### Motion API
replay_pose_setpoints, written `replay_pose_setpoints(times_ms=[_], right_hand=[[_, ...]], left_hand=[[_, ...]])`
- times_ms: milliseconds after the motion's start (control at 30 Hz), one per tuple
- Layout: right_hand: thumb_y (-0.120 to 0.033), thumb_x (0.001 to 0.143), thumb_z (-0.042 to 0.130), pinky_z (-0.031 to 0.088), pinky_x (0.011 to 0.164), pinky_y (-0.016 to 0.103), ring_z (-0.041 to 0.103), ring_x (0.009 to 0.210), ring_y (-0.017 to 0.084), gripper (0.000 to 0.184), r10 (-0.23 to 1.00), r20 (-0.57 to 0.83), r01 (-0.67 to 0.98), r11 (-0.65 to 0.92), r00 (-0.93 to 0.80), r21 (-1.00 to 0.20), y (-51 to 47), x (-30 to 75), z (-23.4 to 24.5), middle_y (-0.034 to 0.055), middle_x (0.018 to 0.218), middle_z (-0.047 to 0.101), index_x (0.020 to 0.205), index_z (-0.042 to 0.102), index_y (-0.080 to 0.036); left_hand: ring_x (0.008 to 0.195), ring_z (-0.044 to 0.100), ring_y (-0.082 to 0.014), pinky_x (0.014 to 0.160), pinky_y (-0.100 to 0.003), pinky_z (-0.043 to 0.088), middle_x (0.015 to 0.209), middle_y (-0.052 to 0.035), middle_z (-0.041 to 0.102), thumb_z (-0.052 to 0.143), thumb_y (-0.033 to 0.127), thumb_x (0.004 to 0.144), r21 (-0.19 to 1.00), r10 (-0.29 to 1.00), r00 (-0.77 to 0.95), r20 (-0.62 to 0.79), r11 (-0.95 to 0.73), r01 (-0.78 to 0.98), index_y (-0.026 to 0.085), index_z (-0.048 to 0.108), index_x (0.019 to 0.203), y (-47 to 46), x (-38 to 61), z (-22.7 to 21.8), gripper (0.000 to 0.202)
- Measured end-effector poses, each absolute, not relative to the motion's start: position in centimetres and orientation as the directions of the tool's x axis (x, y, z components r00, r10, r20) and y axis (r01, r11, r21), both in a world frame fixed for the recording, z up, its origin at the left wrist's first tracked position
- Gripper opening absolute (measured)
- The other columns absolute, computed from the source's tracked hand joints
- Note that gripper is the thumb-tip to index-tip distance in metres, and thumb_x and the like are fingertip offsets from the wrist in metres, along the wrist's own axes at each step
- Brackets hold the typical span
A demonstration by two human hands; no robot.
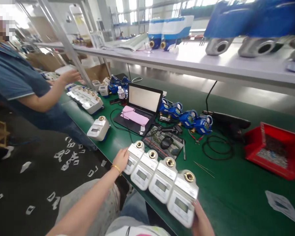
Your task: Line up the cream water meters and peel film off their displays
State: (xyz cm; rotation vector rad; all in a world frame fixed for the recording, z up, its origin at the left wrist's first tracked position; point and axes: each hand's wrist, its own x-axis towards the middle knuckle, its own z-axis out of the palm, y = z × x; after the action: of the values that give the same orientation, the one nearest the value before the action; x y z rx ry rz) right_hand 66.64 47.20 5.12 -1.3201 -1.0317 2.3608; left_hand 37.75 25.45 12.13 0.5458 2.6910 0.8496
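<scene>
As two hands (pixel 121 159) (pixel 202 220) seemingly grip, four meters (pixel 161 185)

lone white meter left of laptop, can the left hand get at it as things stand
Probably yes: nothing seems to stand between the left hand and the lone meter, though that hand touches another white meter.

Dk flr (pixel 39 177), brt wndws (pixel 133 4)

A slim gold-coloured bracelet (pixel 116 169) is circling the wrist behind the left hand (pixel 121 159), and the left forearm (pixel 93 200) is showing bare. Pale grey, faintly mottled cloth (pixel 78 190) is covering the leg there, with blue denim (pixel 135 205) appearing beside it. A white garment (pixel 121 231) is displaying pink and yellow-green patches and a thin black cord (pixel 128 230).
</scene>
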Motion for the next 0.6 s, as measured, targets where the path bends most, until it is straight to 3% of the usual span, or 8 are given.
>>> replay_pose_setpoints(times_ms=[67,167,267,433,600], right_hand=[[-0.049,0.059,0.074,0.046,0.089,0.042,0.05,0.114,0.029,0.09,0.483,-0.686,0.105,-0.772,-0.545,-0.627,43.9,63.4,6.6,0.0042,0.125,0.053,0.136,0.033,-0.029],[-0.05,0.06,0.074,0.045,0.09,0.041,0.042,0.122,0.027,0.089,0.425,-0.696,0.133,-0.793,-0.579,-0.595,40.9,57.9,8.7,0.0016,0.133,0.046,0.136,0.031,-0.033],[-0.052,0.061,0.072,0.045,0.089,0.041,0.041,0.122,0.026,0.085,0.402,-0.697,0.183,-0.777,-0.594,-0.603,40.1,54.4,9.8,0.0002,0.132,0.046,0.134,0.033,-0.036],[-0.053,0.059,0.073,0.044,0.089,0.042,0.044,0.12,0.027,0.087,0.329,-0.752,0.265,-0.793,-0.571,-0.548,41.1,54.1,9.3,0.0038,0.128,0.051,0.134,0.034,-0.033],[-0.058,0.07,0.06,0.043,0.089,0.044,0.051,0.112,0.029,0.065,0.275,-0.798,0.356,-0.783,-0.537,-0.51,42.4,53.7,9.2,0.0093,0.117,0.059,0.124,0.049,-0.024]], left_hand=[[0.103,0.05,-0.0207,0.094,-0.035,0.039,0.106,-0.0095,0.054,0.027,0.027,0.087,0.531,0.383,-0.917,-0.111,0.803,0.271,0.016,0.053,0.116,23.6,33.2,12.8,0.04],[0.1,0.049,-0.0255,0.09,-0.04,0.039,0.101,-0.0123,0.053,0.028,0.026,0.085,0.407,0.342,-0.938,-0.06,0.866,0.29,0.014,0.056,0.113,21.8,28.2,13.6,0.041],[0.097,0.048,-0.0289,0.086,-0.042,0.039,0.097,-0.0139,0.053,0.03,0.025,0.084,0.288,0.339,-0.94,-0.023,0.903,0.318,0.013,0.059,0.109,20.9,25.6,14.2,0.04],[0.091,0.051,-0.0264,0.08,-0.038,0.041,0.091,-0.0115,0.056,0.033,0.026,0.083,0.154,0.404,-0.913,-0.057,0.907,0.392,0.017,0.063,0.1,21.0,24.5,15.4,0.036],[0.096,0.05,-0.0273,0.08,-0.037,0.041,0.098,-0.0104,0.057,0.043,0.029,0.077,0.053,0.518,-0.842,-0.152,0.855,0.517,0.02,0.062,0.102,21.7,23.0,17.0,0.033]])
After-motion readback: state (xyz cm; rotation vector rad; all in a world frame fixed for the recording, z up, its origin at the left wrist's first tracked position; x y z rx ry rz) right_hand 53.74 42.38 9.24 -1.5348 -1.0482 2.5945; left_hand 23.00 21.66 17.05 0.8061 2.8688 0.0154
